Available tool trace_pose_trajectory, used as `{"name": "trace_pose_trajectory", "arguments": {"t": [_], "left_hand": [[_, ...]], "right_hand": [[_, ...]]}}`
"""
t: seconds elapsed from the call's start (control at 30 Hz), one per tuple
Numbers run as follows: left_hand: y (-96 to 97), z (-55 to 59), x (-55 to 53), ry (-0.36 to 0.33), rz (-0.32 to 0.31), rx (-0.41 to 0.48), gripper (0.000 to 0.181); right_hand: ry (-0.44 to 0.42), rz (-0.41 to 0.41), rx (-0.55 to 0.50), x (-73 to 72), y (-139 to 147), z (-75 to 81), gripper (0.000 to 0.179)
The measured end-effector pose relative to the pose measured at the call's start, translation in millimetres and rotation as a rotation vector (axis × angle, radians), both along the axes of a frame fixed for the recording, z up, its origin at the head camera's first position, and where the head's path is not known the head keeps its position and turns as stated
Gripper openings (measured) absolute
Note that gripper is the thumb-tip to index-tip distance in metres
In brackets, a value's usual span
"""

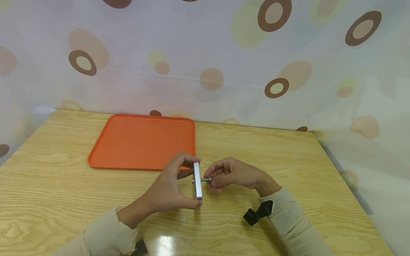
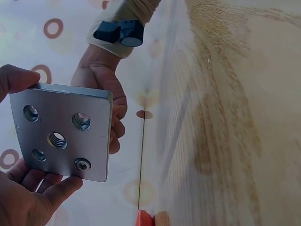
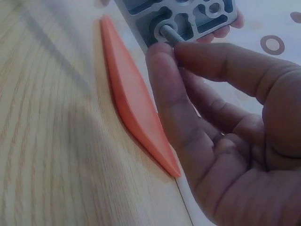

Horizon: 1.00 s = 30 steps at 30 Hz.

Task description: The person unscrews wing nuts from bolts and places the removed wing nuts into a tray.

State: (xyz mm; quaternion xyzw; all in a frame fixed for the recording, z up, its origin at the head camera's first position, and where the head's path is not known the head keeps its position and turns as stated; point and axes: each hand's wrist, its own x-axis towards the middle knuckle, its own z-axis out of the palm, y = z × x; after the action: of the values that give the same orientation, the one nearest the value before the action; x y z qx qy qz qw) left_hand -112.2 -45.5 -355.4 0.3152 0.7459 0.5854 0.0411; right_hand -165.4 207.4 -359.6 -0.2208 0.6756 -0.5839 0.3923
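My left hand (image 1: 169,190) grips a square silver metal plate (image 1: 198,179) on edge above the table, thumb on one edge and fingers on the opposite one. In the left wrist view, a socket head bolt (image 2: 83,165) sits in one corner hole, near a larger threaded centre hole. The plate's ribbed face (image 3: 141,23) appears in the right wrist view, with the threaded bolt shaft (image 3: 171,33) standing out of it. My right hand (image 1: 232,175) pinches a small metal nut (image 1: 210,179) at the shaft's end; fingertips hide most of the nut.
An orange tray (image 1: 144,142) lies on the wood-grain table (image 1: 256,149) behind the left hand. Patterned sheeting (image 1: 205,53) stands along the table's back and sides. Black wrist cameras (image 1: 257,213) are strapped over the sleeves.
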Motion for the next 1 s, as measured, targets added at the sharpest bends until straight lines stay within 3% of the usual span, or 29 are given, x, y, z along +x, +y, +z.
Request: {"name": "trace_pose_trajectory", "arguments": {"t": [0.17,0.27,0.47,0.67,1.0], "left_hand": [[0.1,0.8,0.1,0.004,0.002,-0.005,0.079],[-0.2,0.8,0.4,0.004,0.004,-0.011,0.079],[-0.7,0.2,0.6,0.007,0.001,-0.012,0.078],[-0.7,0.8,1.0,0.006,-0.002,-0.007,0.078],[0.0,1.4,1.3,0.008,0.009,-0.01,0.079]], "right_hand": [[0.054,-0.008,-0.048,-0.7,0.3,-0.7,0.032],[0.079,-0.04,-0.021,0.1,-1.1,1.4,0.032],[-0.003,-0.113,0.067,1.7,-5.3,4.9,0.041],[-0.064,-0.064,0.1,2.5,-3.3,5.2,0.04],[0.032,-0.037,0.033,1.5,-1.7,2.3,0.021]]}}
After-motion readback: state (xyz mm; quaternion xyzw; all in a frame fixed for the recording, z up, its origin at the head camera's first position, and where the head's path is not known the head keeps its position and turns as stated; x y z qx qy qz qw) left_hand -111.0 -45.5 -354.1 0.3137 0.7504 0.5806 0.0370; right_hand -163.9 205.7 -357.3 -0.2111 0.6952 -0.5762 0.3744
